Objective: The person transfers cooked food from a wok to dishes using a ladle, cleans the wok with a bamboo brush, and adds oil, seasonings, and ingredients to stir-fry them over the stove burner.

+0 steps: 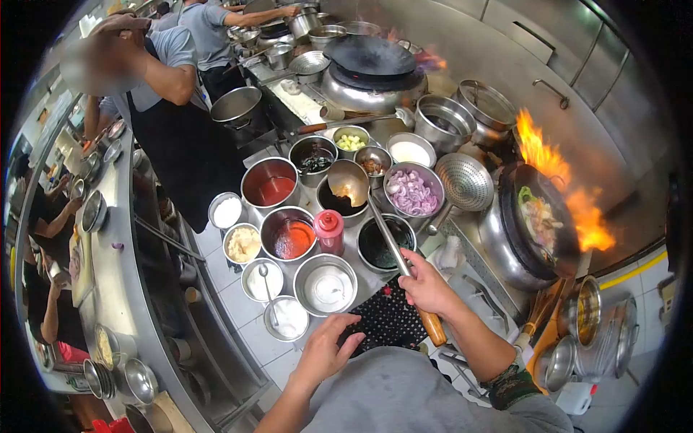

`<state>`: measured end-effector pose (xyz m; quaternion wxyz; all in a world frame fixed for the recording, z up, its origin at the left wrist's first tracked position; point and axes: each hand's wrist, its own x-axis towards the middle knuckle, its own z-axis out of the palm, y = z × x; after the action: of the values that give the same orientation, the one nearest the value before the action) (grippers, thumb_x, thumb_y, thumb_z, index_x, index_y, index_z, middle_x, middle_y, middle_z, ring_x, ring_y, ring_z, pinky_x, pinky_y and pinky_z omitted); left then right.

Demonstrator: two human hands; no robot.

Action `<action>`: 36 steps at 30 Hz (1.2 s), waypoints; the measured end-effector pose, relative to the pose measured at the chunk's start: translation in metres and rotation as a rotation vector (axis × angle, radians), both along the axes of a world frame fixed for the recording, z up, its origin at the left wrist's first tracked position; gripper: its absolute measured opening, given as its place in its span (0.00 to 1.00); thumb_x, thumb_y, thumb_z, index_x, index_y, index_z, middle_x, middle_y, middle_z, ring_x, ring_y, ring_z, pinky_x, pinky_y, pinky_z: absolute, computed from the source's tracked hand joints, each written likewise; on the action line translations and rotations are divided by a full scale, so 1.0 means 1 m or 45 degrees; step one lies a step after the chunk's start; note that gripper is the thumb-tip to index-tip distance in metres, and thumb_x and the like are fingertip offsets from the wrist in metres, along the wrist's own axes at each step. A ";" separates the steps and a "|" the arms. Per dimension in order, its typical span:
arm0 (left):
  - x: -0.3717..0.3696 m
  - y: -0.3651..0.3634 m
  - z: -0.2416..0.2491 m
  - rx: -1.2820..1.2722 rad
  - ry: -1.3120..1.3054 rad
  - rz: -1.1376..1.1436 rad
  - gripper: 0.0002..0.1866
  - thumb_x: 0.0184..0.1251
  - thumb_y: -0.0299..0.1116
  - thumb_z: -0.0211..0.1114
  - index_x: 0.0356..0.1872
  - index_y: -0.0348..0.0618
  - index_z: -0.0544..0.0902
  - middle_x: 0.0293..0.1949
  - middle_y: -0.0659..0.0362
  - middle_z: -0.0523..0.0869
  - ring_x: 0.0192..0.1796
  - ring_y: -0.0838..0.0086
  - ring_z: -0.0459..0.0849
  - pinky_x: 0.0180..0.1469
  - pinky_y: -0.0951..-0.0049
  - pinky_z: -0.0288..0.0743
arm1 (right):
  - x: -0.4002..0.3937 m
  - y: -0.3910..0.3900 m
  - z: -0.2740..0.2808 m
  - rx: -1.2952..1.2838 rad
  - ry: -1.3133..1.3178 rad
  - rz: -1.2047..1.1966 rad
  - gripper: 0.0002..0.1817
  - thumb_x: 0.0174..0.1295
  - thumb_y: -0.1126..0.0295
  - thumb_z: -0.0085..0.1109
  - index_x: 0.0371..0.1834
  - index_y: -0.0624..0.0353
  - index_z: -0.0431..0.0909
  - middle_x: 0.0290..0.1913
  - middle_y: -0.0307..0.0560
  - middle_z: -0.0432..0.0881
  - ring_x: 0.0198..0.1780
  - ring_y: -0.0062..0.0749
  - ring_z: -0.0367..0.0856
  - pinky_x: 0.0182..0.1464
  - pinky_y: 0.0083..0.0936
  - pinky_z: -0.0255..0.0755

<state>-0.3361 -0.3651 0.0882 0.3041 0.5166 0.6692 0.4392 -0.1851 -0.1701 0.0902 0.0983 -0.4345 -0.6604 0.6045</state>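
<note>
The left hand [325, 351] lies half open on the dotted cloth [388, 317]. The ladle [375, 224] is gripped by the right hand [426, 285], its handle running up-left to the sauce bowl [343, 198].

Your right hand [426, 286] grips the ladle [346, 184] handle, its bowl over the cluster of containers [325, 285] ahead; your left hand [325, 353] rests on the cloth [390, 317] just below them; the wok [541, 224] sits to your right, the strainer [465, 180] between it and the containers.
</note>
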 end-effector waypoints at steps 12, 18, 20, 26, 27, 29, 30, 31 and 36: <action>-0.017 0.018 -0.007 0.071 0.065 -0.094 0.15 0.61 0.31 0.66 0.47 0.37 0.80 0.43 0.49 0.82 0.46 0.57 0.82 0.48 0.66 0.75 | 0.002 0.003 0.022 -0.294 0.102 -0.075 0.31 0.62 0.76 0.51 0.70 0.58 0.55 0.27 0.40 0.74 0.19 0.18 0.69 0.19 0.21 0.66; -0.022 0.025 0.001 0.003 0.033 -0.091 0.14 0.61 0.31 0.65 0.47 0.36 0.80 0.44 0.48 0.83 0.48 0.56 0.82 0.51 0.66 0.74 | 0.016 0.000 0.028 -0.482 0.319 -0.155 0.32 0.62 0.76 0.51 0.71 0.54 0.55 0.29 0.40 0.73 0.18 0.17 0.69 0.16 0.20 0.67; -0.025 0.030 0.000 0.043 0.081 -0.113 0.14 0.61 0.31 0.65 0.47 0.36 0.80 0.44 0.48 0.83 0.48 0.56 0.82 0.51 0.66 0.74 | 0.024 0.001 0.028 -0.504 0.386 -0.182 0.32 0.62 0.76 0.51 0.71 0.54 0.54 0.29 0.40 0.72 0.18 0.18 0.69 0.15 0.20 0.67; -0.045 0.052 0.013 0.122 0.168 -0.118 0.13 0.61 0.31 0.66 0.45 0.37 0.80 0.44 0.48 0.82 0.47 0.55 0.82 0.50 0.65 0.74 | 0.039 0.004 0.035 -0.584 0.632 -0.261 0.33 0.64 0.77 0.50 0.72 0.55 0.51 0.31 0.41 0.71 0.18 0.18 0.68 0.14 0.19 0.66; -0.057 0.059 0.016 0.100 0.222 -0.078 0.12 0.60 0.30 0.66 0.45 0.37 0.80 0.44 0.49 0.83 0.47 0.55 0.82 0.51 0.64 0.74 | 0.044 0.005 0.035 -0.576 0.645 -0.270 0.33 0.64 0.77 0.50 0.72 0.55 0.51 0.31 0.41 0.71 0.18 0.18 0.68 0.14 0.19 0.66; -0.090 0.084 0.013 0.197 0.290 0.134 0.11 0.60 0.27 0.65 0.44 0.37 0.82 0.43 0.48 0.84 0.46 0.58 0.83 0.50 0.65 0.74 | 0.059 0.009 0.035 -0.810 0.913 -0.337 0.33 0.64 0.77 0.47 0.73 0.52 0.51 0.34 0.43 0.70 0.17 0.15 0.65 0.13 0.18 0.66; -0.112 0.106 0.009 0.166 0.166 0.286 0.10 0.60 0.28 0.65 0.42 0.37 0.83 0.40 0.48 0.84 0.44 0.60 0.84 0.47 0.66 0.76 | 0.069 0.011 0.034 -0.781 0.940 -0.362 0.33 0.64 0.77 0.47 0.73 0.52 0.51 0.34 0.43 0.70 0.17 0.15 0.65 0.13 0.18 0.66; -0.135 0.129 0.007 0.097 0.231 0.385 0.10 0.60 0.30 0.65 0.41 0.37 0.84 0.38 0.48 0.85 0.41 0.61 0.84 0.45 0.67 0.76 | 0.082 0.012 0.034 -0.861 1.075 -0.378 0.32 0.64 0.76 0.46 0.73 0.52 0.51 0.34 0.44 0.69 0.17 0.15 0.65 0.13 0.18 0.66; -0.232 0.234 -0.053 -0.070 0.886 0.382 0.11 0.61 0.33 0.61 0.39 0.38 0.83 0.40 0.46 0.84 0.45 0.49 0.81 0.48 0.55 0.74 | 0.161 0.020 0.059 -0.739 1.313 -0.586 0.31 0.65 0.76 0.44 0.72 0.54 0.50 0.35 0.44 0.67 0.18 0.15 0.64 0.12 0.19 0.66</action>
<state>-0.5684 -0.1306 0.0351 0.0047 0.5226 0.8122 0.2592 -0.0243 -0.1500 0.1495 0.4093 -0.2272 -0.2273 0.8539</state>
